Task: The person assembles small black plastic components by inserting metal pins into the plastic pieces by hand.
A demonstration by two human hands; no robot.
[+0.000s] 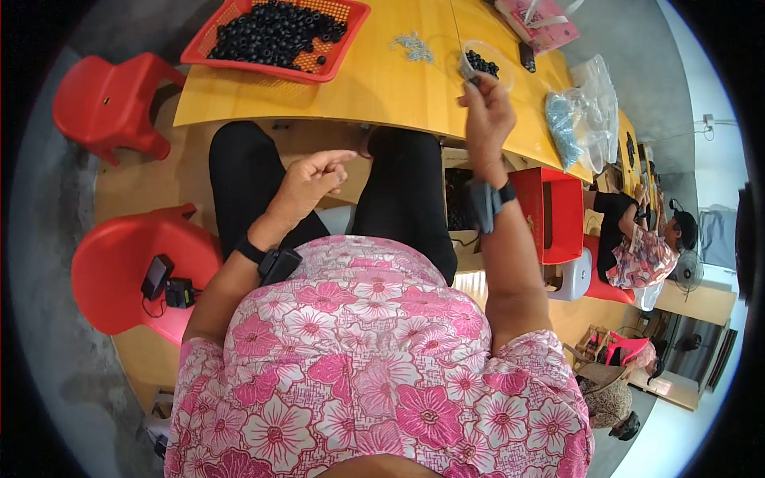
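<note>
My right hand [488, 119] is over the table's front edge, beside a clear round tub [511, 78] with small black pieces [481, 62] in it. Its thumb and fingertips are pinched together at the tub's near rim; a small dark thing seems to be between them, too small to name. My left hand [312, 185] hovers above my lap, apart from the table. Its index finger is stretched out, the other fingers loosely bent, and nothing shows in it. On the yellow table [390, 95], a small pile of silvery pieces [414, 46] lies left of the tub.
A red basket [328, 73] of black ring-like parts stands at the table's left. To the right lie a clear bag of teal pieces [563, 131] and a pink bag [548, 30]. Below sits a red crate [562, 215]. Red stools [107, 103] flank my left; other people sit far right.
</note>
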